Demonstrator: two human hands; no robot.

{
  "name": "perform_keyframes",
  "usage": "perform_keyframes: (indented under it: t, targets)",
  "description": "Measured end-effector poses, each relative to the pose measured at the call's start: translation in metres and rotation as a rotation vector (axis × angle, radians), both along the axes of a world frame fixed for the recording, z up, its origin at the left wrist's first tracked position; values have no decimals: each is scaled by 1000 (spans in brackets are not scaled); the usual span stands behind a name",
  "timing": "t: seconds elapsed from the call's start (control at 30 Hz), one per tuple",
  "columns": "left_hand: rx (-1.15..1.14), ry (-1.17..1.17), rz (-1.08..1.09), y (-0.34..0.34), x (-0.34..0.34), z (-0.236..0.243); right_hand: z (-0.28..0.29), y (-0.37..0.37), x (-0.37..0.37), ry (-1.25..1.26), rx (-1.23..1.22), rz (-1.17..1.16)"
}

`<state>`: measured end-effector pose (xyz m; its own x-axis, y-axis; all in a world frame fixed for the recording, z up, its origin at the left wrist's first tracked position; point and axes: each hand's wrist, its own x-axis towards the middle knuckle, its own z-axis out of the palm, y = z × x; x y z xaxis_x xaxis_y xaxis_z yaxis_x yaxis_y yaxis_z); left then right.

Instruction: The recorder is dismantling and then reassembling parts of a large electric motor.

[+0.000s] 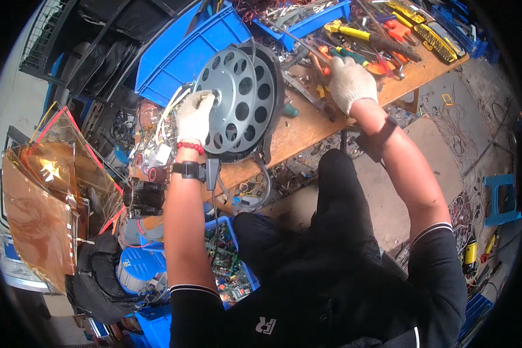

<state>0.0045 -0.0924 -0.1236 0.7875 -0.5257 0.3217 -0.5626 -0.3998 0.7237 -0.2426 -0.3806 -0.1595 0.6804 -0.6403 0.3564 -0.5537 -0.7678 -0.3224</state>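
A large grey metal disc [227,95], pierced with round holes, stands tilted in a black round housing [275,87] on the bench. My left hand [194,116], in a white knit glove, is closed at the disc's left side, its fingertips by the hub. Some white cable [167,113] runs beside that glove. Farther right, my right hand [352,85], also gloved, reaches among the hand tools. Its fingers are curled at an orange-handled tool [326,71], whose working end I cannot make out.
Blue bins [182,55] stand behind the disc. Pliers, a yellow-handled tool [354,31] and other tools crowd the wooden bench [307,136] at the far right. A blue crate of circuit boards [223,255] sits below my left arm. A blue stool [500,200] stands right, near tangled wires.
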Motion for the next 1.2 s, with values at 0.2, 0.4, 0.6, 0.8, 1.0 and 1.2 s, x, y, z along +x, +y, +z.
perform_keyframes:
  t: [0.2,0.4,0.6,0.8,1.0,1.2]
  targets:
    - [108,-2,55,-3,8,13,-20,4,-5,9,-103,91]
    - [130,60,-46,-1,37,21,-16,18,-3,-54,-150,209]
    - [116,132,-32,-13,38,19,-33,21,18,-137,-119,200]
    - [199,27,3,-12,40,26,-12,58,9,-380,-116,264]
    - [242,96,-54,-8,22,36,10,110,33,-642,862,336]
    - [299,-13,-373,21,-19,14,-31,108,69,-725,1190,415]
